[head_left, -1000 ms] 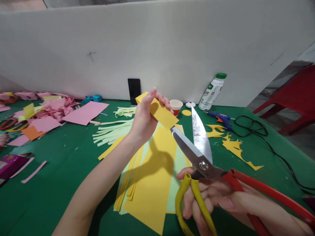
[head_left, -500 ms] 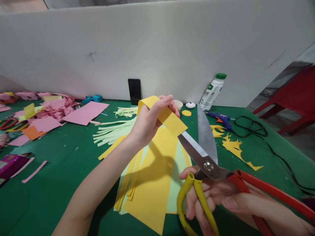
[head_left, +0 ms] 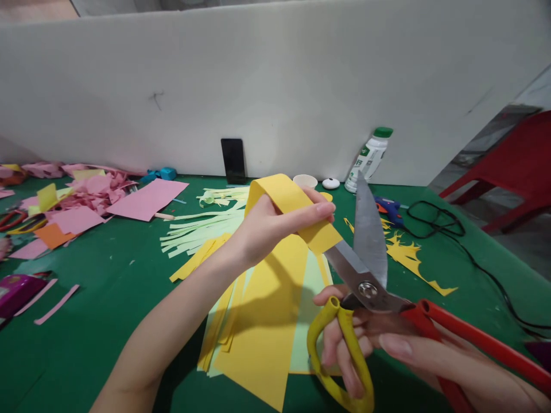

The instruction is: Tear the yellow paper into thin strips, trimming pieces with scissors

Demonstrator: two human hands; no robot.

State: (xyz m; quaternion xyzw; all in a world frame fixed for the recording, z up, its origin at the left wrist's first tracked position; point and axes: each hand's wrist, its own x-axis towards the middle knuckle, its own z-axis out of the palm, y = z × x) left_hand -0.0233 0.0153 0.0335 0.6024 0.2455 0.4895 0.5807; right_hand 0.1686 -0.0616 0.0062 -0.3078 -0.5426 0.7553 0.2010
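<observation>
My left hand (head_left: pixel 275 226) is closed on a yellow paper strip (head_left: pixel 275 188), which bends over in a loop with its free end pointing right and down. Large scissors (head_left: pixel 365 281), one handle yellow and the other red, are gripped in my right hand (head_left: pixel 357 338). Their blades stand apart, and the lower blade's tip lies behind the end of the strip. Below both hands, yellow paper sheets (head_left: pixel 262 332) and light green paper (head_left: pixel 303 344) lie stacked on the table. Cut yellow strips (head_left: pixel 196 261) rest to the left of the stack.
Fringed green paper (head_left: pixel 202 229), pink scraps (head_left: pixel 97 192) and a purple object (head_left: pixel 19 292) lie to the left. A phone (head_left: pixel 233 160) and a bottle (head_left: pixel 370 155) lean on the white wall. A blue glue gun (head_left: pixel 390 209) with a black cord and yellow offcuts (head_left: pixel 408 258) sit right.
My left hand and the yellow strip have moved slightly right and down. The scissors' tips have shifted a little right, with the blades still apart.
</observation>
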